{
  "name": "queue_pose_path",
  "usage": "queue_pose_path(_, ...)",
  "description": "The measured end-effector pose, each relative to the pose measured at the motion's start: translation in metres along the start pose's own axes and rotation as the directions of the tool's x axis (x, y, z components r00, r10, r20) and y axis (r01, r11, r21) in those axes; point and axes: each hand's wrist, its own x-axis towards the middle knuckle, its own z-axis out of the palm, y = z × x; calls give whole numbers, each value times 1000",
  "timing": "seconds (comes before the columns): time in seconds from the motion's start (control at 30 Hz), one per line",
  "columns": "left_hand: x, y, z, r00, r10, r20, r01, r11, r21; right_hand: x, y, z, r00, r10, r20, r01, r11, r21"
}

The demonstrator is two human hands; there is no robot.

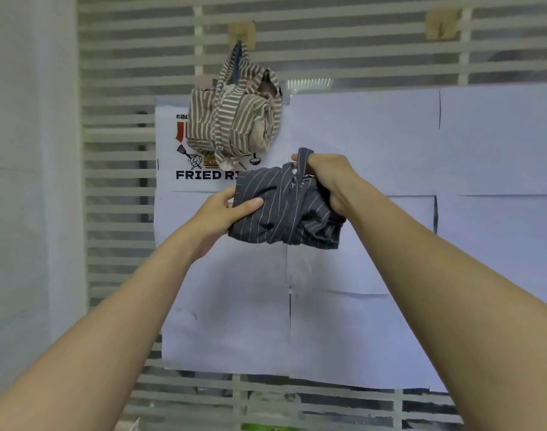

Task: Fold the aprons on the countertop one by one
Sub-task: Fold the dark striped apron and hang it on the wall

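A dark grey pinstriped apron, folded into a compact bundle, is held up in the air in front of a slatted wall. My left hand grips the bundle's left edge, thumb on the front. My right hand holds its upper right side, with the apron's strap looped up over the fingers. A brown-and-white striped apron bundle hangs by its strap from a wooden hook up and to the left. The countertop is out of sight.
White paper sheets cover the slatted wall behind the hands, one printed with "FRIED RI". A second wooden hook sits bare at the upper right. A plain white wall stands to the left.
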Motion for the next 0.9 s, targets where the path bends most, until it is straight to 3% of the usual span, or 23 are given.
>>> queue_pose_path(0.07,6,6,8,1000,2,30,-1,1000,-21,4,-11,-2,986,-164,-36,149,954,-261)
queue_pose_path(0.13,15,10,24,999,-1,51,3,999,-39,6,-22,-12,950,-305,-59,239,839,-490)
queue_pose_path(0.2,27,20,44,998,12,65,-8,998,-64,13,-35,-33,911,-380,-159,204,751,-628)
queue_pose_path(0.3,52,41,76,992,90,94,-86,995,-49,40,-57,-76,858,-253,-447,-21,852,-523)
queue_pose_path(0.4,81,65,118,976,195,95,-191,981,-43,68,-76,-136,797,-105,-595,-34,975,-217)
queue_pose_path(0.47,100,79,144,967,239,90,-235,970,-59,82,-88,-173,813,-28,-582,28,1000,-10)
queue_pose_path(0.53,124,92,171,960,262,96,-255,964,-75,97,-99,-206,811,-46,-583,100,993,60)
queue_pose_path(0.77,208,112,239,966,251,69,-246,967,-71,162,-131,-263,836,-273,-477,163,952,-259)
queue_pose_path(0.9,239,131,244,955,288,71,-289,957,-1,185,-153,-261,842,-436,-318,196,796,-573)
